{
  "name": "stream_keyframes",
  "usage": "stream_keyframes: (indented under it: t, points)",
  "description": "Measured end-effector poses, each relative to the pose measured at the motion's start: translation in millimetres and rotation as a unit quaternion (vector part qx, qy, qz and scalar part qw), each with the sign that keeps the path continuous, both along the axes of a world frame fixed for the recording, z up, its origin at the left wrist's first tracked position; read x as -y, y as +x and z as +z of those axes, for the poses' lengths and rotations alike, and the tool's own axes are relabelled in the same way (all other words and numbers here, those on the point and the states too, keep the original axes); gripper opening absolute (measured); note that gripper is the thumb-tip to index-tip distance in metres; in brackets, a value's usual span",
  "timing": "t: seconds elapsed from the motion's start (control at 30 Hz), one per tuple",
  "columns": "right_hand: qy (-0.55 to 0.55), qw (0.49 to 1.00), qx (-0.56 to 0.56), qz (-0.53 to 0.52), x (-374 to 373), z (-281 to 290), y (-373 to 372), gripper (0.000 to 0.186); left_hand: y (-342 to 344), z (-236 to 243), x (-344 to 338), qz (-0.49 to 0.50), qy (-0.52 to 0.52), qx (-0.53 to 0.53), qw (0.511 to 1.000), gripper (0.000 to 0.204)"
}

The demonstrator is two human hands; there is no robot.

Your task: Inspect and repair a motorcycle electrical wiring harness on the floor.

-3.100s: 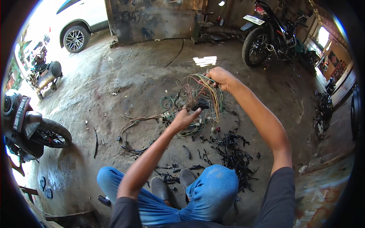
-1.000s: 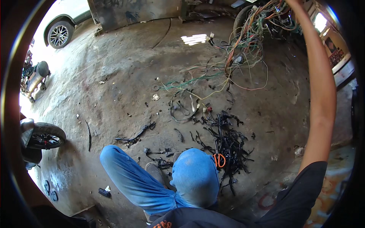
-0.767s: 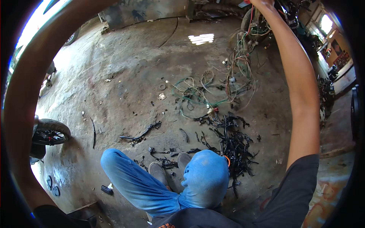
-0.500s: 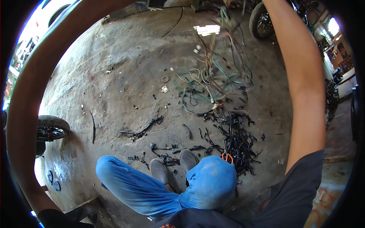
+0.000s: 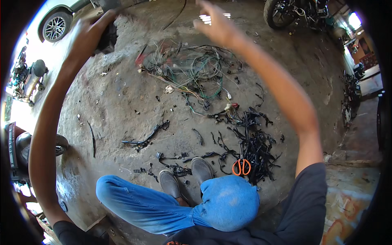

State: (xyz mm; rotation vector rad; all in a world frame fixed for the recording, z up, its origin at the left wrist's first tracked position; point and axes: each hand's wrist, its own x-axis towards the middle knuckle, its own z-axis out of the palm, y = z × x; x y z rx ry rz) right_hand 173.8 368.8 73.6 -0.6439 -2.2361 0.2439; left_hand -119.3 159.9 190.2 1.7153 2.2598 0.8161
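Roughly, both hands sit high in the view, arms reached forward and wide apart. The right hand (image 5: 222,29) is blurred, its fingers spread with a wide gap from the thumb; nothing shows between them. Left hand (image 5: 87,34): fingers closed about a chunky black piece (image 5: 108,40), index lying along its top, exact grip lost in blur. Whether any wire runs to that piece, cannot tell.

Key relation: the tangle of stripped wires (image 5: 206,67) lies on the concrete floor (image 5: 122,94) between the hands and nearer the person's feet, spread long from left to right. Its right part is just below the right hand in view, so that hand looks the nearer; the left is well off to the side. A red blurred patch marks its left end.

Farther in: white and red connectors (image 5: 234,105) near the heap of black strips (image 5: 261,149), orange-handled scissors (image 5: 243,167) at the heap's near edge, then grey shoes (image 5: 170,183).
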Motion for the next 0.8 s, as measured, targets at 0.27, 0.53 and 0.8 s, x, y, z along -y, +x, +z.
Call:
stream_keyframes:
  t: [0.27,0.53,0.8]
  points:
    - [-0.316,0.917,0.088,-0.228,211,-265,177,0.036,-44,-156,55,0.201,-0.067,0.247,0.945,0.056]
    - [-0.117,0.872,0.409,-0.242,244,-332,302,0.058,-64,-240,105,0.233,-0.146,0.255,0.927,0.055]
    - [-0.251,0.817,0.333,-0.399,258,-299,475,0.047,-84,-268,172,0.229,-0.133,0.336,0.904,0.050]
